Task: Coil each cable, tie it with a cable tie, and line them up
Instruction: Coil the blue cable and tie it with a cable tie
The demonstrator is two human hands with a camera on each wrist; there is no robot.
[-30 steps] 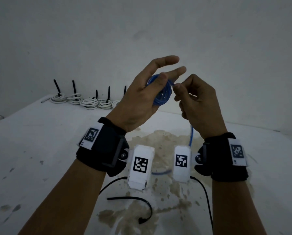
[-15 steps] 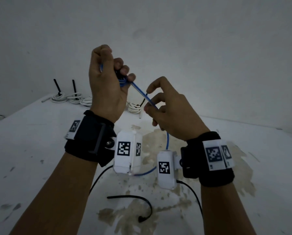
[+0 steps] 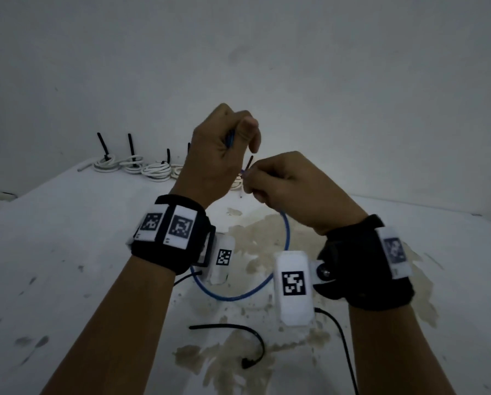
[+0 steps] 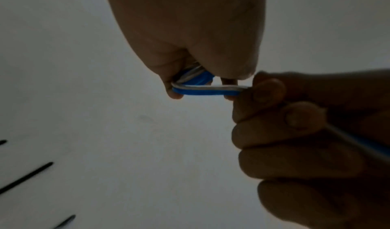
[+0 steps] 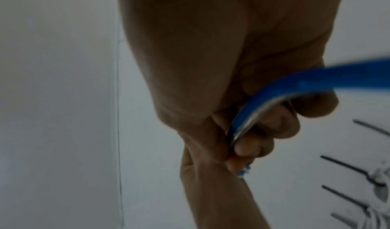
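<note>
Raised above the worktop (image 3: 67, 252), the blue cable (image 3: 286, 232) is gripped as a small coil in the curled left hand (image 3: 216, 155) and pinched by the right hand (image 3: 290, 183); light, springy, best held across its gathered loops.

1. No readable words, brand names or numbers anywhere in the three views.
2. Only signs: black-and-white square code markers, not decodable by eye.
3. Two such markers side by side on white plates on the black left wrist band (image 3: 170, 233).
4. One marker on the white left wrist camera housing (image 3: 223, 258), right of that band.
5. One large marker on the white right wrist camera housing (image 3: 294, 286).
6. One blurred marker on a white plate on the black right wrist band (image 3: 367, 260).
</note>
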